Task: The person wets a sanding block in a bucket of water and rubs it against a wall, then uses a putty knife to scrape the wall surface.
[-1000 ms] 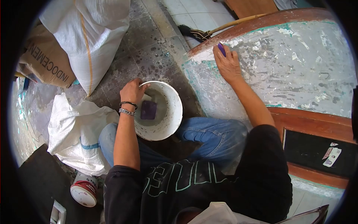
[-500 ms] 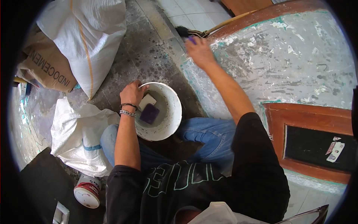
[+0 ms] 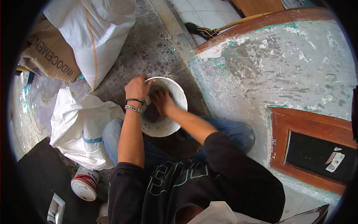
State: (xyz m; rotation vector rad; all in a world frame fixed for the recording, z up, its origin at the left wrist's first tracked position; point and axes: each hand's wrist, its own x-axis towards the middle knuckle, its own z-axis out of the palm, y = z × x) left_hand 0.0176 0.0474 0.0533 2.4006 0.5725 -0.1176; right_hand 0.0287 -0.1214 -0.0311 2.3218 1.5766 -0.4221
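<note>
My left hand (image 3: 138, 88) is closed on the left rim of a white bucket (image 3: 182, 98), thumb over the edge, with a dark band and a bracelet at the wrist. The bucket stands between my knees, its inner wall spotted with grime. Down inside it is my right hand (image 3: 162, 100), fingers bent and pointing away from me. A bit of purple shows by its fingers, mostly hidden, like the small purple piece held earlier. Beneath and left of that hand lies a dark purple square pad (image 3: 151, 113), partly covered by it.
To the right stands a scraped grey wall (image 3: 253, 71) with a wooden-framed panel (image 3: 278, 145). A broom (image 3: 212, 33) lies behind its top edge. At left are a full white sack (image 3: 100, 41), an INDOCEMENT bag (image 3: 50, 52), a crumpled white sack (image 3: 76, 130) and a paint can (image 3: 84, 186).
My right hand has come down from the wall's upper edge into the bucket. The left hand keeps its hold on the rim. The view has shifted slightly.
</note>
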